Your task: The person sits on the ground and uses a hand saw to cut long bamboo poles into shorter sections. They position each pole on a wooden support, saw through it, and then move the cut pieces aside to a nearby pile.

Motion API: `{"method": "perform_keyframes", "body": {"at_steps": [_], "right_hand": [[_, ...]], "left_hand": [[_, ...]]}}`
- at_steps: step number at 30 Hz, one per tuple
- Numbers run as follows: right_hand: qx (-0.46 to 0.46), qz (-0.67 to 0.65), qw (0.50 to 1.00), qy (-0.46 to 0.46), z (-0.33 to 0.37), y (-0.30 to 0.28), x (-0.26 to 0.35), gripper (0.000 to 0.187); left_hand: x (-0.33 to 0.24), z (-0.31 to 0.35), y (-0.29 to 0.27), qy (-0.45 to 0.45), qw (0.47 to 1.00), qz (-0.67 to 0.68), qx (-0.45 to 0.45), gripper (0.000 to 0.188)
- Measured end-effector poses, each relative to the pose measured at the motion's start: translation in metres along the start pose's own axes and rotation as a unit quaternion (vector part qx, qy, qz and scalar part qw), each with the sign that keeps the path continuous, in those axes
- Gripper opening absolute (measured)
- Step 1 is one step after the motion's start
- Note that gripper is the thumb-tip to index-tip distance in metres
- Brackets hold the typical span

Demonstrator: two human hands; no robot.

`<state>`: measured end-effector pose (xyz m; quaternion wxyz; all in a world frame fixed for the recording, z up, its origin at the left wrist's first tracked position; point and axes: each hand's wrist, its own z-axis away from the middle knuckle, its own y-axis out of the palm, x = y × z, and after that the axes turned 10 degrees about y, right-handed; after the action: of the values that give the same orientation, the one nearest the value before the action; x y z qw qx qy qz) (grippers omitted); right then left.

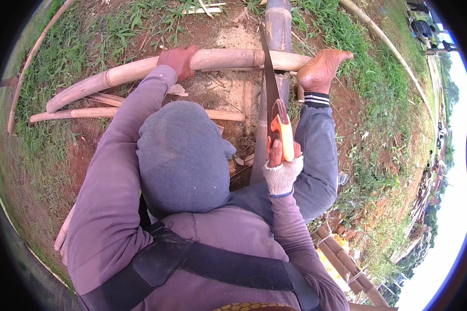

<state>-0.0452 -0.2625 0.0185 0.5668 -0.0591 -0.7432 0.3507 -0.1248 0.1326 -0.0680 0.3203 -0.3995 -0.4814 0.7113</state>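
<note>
A thick, slightly curved bamboo pole lies crosswise over another, darker bamboo pole that runs away from me. My left hand, bare, is wrapped round the crosswise pole left of its middle. My right hand, in a pale knitted glove with bare fingertips, grips the orange handle of a hand saw. The saw's dark blade points away from me and crosses the pole near its right end; how deep it sits cannot be made out. My bare right foot presses on that end.
My bent left knee stands between my arms. Split bamboo pieces lie on the soil below the pole, with sawdust near the crossing. Long poles rest on the grass at right, and tied bamboo stands at lower right.
</note>
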Motion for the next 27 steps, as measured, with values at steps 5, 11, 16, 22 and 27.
{"method": "perform_keyframes", "body": {"at_steps": [5,11,16,22,27], "right_hand": [[0.085,-0.039,0.993,0.078,0.069,-0.057,-0.032,0.032],[0.003,-0.058,0.998,0.029,-0.074,0.046,0.023,0.021],[-0.003,-0.057,0.998,-0.010,-0.002,0.005,-0.007,0.022],[0.001,-0.086,0.996,0.008,0.016,-0.009,-0.027,0.028],[-0.056,-0.068,0.996,-0.032,-0.081,0.071,-0.002,0.026]], "left_hand": [[-0.007,-0.003,0.006,0.001,1.000,0.001,-0.001,0.067],[-0.006,-0.012,-0.010,0.004,0.999,0.002,0.036,0.068],[0.002,-0.012,-0.013,-0.007,1.000,-0.015,0.026,0.070],[-0.007,-0.008,-0.001,0.007,0.999,-0.003,0.037,0.067],[-0.003,-0.011,-0.009,0.002,0.999,-0.009,0.044,0.066]]}}
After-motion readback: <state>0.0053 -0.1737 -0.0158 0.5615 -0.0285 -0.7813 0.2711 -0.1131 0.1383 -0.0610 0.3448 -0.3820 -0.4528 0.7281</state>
